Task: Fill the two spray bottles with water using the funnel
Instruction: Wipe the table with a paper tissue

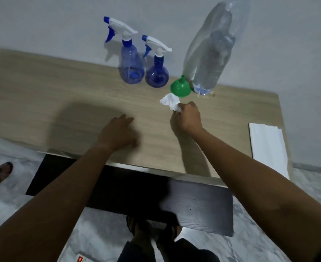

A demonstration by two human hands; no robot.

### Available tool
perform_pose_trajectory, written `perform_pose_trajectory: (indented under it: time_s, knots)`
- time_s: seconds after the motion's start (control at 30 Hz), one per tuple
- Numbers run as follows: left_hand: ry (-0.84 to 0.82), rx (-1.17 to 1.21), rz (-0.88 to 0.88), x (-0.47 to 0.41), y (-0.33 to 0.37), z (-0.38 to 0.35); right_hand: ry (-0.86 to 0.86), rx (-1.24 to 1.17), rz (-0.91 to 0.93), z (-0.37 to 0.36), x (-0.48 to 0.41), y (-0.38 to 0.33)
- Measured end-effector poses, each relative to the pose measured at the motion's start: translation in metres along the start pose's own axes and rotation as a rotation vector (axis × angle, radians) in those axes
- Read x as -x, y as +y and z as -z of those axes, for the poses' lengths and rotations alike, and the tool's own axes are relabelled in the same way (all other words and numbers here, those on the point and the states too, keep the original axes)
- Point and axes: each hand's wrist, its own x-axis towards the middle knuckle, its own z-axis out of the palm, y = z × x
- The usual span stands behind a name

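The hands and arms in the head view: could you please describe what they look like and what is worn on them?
Both the left hand and the right hand are bare: no gloves, rings, watch or bands show, though the picture is slightly blurred. The forearms are uncovered as well; no sleeve reaches them.

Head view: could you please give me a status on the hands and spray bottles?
Left hand open over table. Right hand pinching white tissue. Both spray bottles upright, trigger heads on; funnel beside water bottle. Tissue before funnel.
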Motion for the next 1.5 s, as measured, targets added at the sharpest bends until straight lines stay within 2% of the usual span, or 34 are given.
perform_pose_trajectory:
  time_s: [0.1,0.2,0.33,0.4,0.53,0.63,0.77,0.83,0.87,1.0,1.13,1.33,1.5]
  knots:
    - [-0.021,-0.093,0.002,-0.003,-0.054,0.011,-0.086,0.044,0.048,-0.038,-0.014,-0.025]
    - [-0.056,-0.067,-0.016,0.003,-0.082,0.011,-0.112,0.053,0.087,-0.069,-0.033,-0.056]
    - [-0.033,-0.043,-0.036,0.0,-0.085,0.006,0.008,0.085,0.149,-0.099,-0.044,-0.089]
    - [-0.032,-0.038,-0.047,-0.002,-0.09,0.007,0.053,0.101,0.245,-0.115,-0.037,-0.104]
    - [-0.023,-0.1,-0.064,-0.002,-0.091,0.009,0.072,0.164,0.548,-0.128,0.003,-0.108]
    - [-0.037,-0.117,-0.047,0.002,-0.09,0.009,0.041,0.199,0.61,-0.108,0.04,-0.089]
    - [-0.072,-0.172,-0.003,0.003,-0.075,0.012,-0.097,0.211,0.458,-0.06,0.074,-0.055]
    - [-0.07,-0.18,-0.015,0.006,-0.053,0.01,-0.198,0.289,0.258,-0.036,0.072,-0.043]
    - [-0.083,-0.185,-0.027,0.008,-0.039,0.008,-0.195,0.269,0.148,-0.025,0.072,-0.037]
    - [-0.138,-0.276,-0.083,0.018,0.022,-0.004,0.086,-0.063,-0.161,0.024,0.08,-0.012]
    - [-0.139,-0.27,-0.212,0.022,0.097,-0.008,0.298,-0.293,-0.322,0.087,0.101,0.025]
    - [-0.146,-0.251,-0.429,0.032,0.237,-0.043,0.476,-0.388,-0.417,0.168,0.143,0.104]
    - [-0.229,-0.258,-0.542,0.037,0.349,-0.107,0.609,-0.417,-0.507,0.227,0.174,0.19]
